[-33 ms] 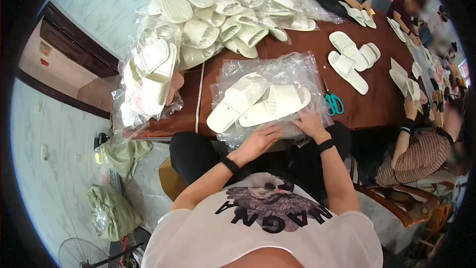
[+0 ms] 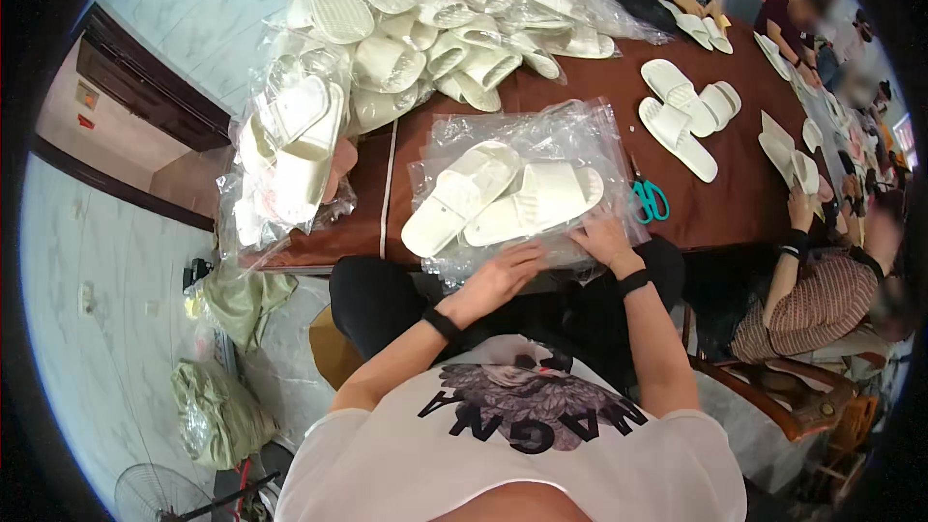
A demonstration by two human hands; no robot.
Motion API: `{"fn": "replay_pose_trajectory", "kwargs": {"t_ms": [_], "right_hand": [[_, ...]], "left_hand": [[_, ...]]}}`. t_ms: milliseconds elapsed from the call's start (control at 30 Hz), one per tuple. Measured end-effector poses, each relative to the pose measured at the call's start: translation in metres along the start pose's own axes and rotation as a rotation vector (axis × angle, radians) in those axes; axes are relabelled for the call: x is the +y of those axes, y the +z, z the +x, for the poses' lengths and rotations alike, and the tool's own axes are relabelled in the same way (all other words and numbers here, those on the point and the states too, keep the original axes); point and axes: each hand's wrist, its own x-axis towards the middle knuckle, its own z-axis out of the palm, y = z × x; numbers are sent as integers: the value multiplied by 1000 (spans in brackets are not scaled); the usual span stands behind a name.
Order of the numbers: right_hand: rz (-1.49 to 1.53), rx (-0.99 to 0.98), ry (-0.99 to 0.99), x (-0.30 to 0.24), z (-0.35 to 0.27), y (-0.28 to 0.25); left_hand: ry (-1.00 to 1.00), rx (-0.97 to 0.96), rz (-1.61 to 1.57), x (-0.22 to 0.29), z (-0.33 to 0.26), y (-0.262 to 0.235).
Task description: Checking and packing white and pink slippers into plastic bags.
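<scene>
A pair of white slide slippers [image 2: 535, 205] lies side by side over a stack of clear plastic bags [image 2: 590, 130] in front of me. Whether the pair is inside the top bag or on it, I cannot tell. My left hand [image 2: 495, 282] is at the near edge of the plastic, below the slippers, fingers bent together on the bag. At the near right corner my right hand [image 2: 605, 240] pinches the bag's edge, close to the right slipper's toe. Teal-handled scissors [image 2: 650, 201] rest on the table just right of the bags.
A large heap of bagged white slippers [image 2: 454, 34] covers the far left of the brown table [image 2: 362, 217]. More loose white slippers [image 2: 677, 126] lie to the right. A co-worker's hand [image 2: 800, 208] holds slippers farther right. Sacks [image 2: 217, 416] and a fan [image 2: 159, 495] stand lower left.
</scene>
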Motion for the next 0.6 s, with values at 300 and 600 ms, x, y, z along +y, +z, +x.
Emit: {"fn": "replay_pose_trajectory", "kwargs": {"t_ms": [300,600], "right_hand": [[235,559,52,27,4,5],[1316,421,683,24,22,-80]], "left_hand": [[-470,566,201,-9,-38,-60],[-291,365,352,-31,-61,-48]]}}
